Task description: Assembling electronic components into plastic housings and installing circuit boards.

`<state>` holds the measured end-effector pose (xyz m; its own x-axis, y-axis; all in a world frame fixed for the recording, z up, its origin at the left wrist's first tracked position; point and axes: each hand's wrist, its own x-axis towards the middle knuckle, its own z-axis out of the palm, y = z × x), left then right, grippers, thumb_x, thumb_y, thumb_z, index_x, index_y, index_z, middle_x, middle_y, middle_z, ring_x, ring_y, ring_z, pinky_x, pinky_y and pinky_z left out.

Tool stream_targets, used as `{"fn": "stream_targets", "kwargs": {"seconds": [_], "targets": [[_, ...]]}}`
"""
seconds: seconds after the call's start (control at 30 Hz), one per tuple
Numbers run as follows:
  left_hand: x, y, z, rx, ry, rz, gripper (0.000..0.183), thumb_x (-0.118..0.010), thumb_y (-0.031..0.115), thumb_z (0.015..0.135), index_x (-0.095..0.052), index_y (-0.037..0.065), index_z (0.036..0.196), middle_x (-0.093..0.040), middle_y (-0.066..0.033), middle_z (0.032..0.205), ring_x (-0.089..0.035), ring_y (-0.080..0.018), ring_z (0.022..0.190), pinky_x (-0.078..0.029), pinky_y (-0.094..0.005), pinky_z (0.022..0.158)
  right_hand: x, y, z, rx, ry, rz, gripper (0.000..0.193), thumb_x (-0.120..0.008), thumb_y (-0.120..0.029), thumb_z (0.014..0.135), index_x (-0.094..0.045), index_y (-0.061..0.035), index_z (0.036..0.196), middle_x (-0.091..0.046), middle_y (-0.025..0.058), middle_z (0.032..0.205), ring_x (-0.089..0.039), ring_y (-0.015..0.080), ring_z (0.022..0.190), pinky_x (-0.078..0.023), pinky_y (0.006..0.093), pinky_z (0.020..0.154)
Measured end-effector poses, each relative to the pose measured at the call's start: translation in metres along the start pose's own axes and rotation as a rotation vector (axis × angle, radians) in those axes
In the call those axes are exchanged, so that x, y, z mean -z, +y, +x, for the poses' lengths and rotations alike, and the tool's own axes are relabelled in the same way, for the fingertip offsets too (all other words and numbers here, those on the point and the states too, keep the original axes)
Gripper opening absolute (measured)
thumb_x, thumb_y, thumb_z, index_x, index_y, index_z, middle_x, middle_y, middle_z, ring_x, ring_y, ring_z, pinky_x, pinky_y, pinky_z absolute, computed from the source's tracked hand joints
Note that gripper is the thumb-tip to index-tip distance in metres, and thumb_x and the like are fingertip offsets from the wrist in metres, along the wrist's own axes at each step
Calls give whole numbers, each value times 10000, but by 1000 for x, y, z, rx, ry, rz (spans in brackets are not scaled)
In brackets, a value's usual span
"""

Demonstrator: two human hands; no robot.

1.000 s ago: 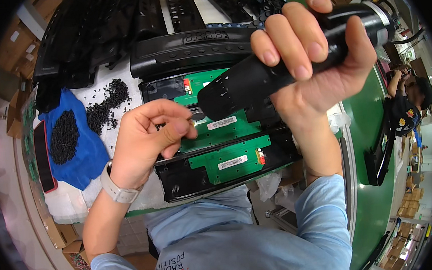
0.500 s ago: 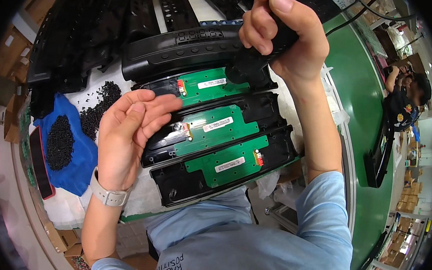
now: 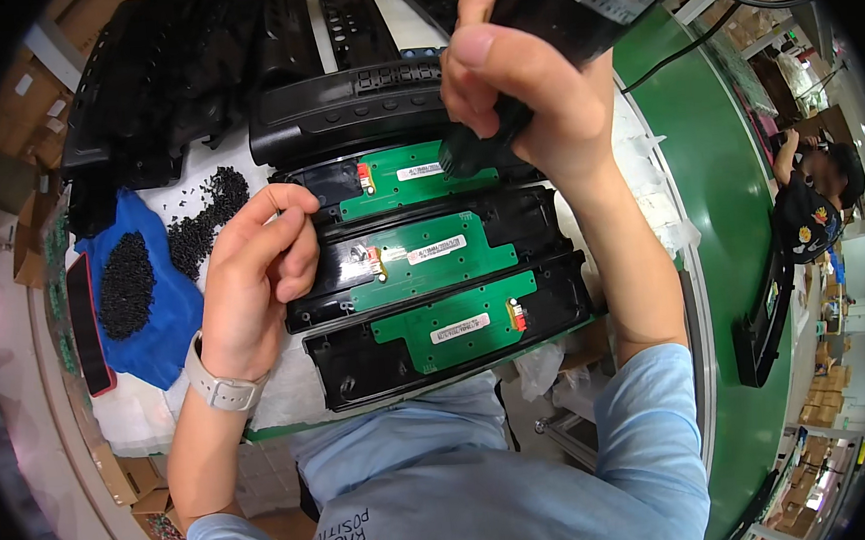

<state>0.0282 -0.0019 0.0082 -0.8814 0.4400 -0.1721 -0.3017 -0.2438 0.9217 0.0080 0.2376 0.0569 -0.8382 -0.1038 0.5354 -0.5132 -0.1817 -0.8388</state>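
My right hand (image 3: 540, 92) grips a corded black electric screwdriver (image 3: 546, 6), whose dark tip end comes down over the farthest green circuit board (image 3: 383, 203). Beside that board's left end, my left hand (image 3: 252, 273) has its fingers curled and thumb and fingertips pinched. Whatever sits in the pinch is too small to make out. Three black plastic housings lie in a row, each with a green board in it; the middle board (image 3: 404, 287) and the nearest board (image 3: 458, 353) carry white labels and small connectors. My right hand and the tool hide part of the far housing.
Small black screws (image 3: 128, 286) are heaped on a blue cloth (image 3: 171, 328), with another loose screw pile (image 3: 217, 200) alongside. A red-edged phone (image 3: 87, 324) lies at the left. Behind the boards stand a long black panel (image 3: 342, 121) and stacked black parts (image 3: 139, 90). A co-worker (image 3: 819, 203) is at right.
My left hand's outstretched fingers have curled into a pinch, and the hand has drawn slightly left. My right hand has moved left and a little nearer with the screwdriver.
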Motion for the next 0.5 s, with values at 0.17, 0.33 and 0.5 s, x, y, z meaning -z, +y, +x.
{"fn": "stream_targets", "kwargs": {"seconds": [0.17, 0.33, 0.5], "targets": [[-13, 0, -5, -12, -41, 29, 126, -504, 125, 970, -532, 17, 1027, -638, -99, 796, -580, -104, 605, -433, -182, 507, -2, -4, -2, 138, 29, 90, 166, -682, -100, 775, -582, 8, 698, -534, 28, 537, -495, 85, 430, -358, 222, 411], [-8, -7, -5, -44, -88, 51, 138, -591, 130, 931, -555, 11, 992, -675, -112, 828, -660, -144, 657, -507, -207, 557, -11, 9, 15, 337, -513, 1071, 270, -587, -272, 853, -574, -46, 999, -528, 50, 576, -483, 173, 435, -458, 350, 519], [-12, -7, -4, -32, -97, 62, 125, -623, 123, 910, -577, 8, 930, -665, -93, 790, -616, -116, 584, -494, -207, 544, -30, -18, -18, 103, 164, 999, 314, -523, -346, 894, -581, -69, 1031, -542, 31, 619, -491, 173, 460, -470, 380, 586]]}}
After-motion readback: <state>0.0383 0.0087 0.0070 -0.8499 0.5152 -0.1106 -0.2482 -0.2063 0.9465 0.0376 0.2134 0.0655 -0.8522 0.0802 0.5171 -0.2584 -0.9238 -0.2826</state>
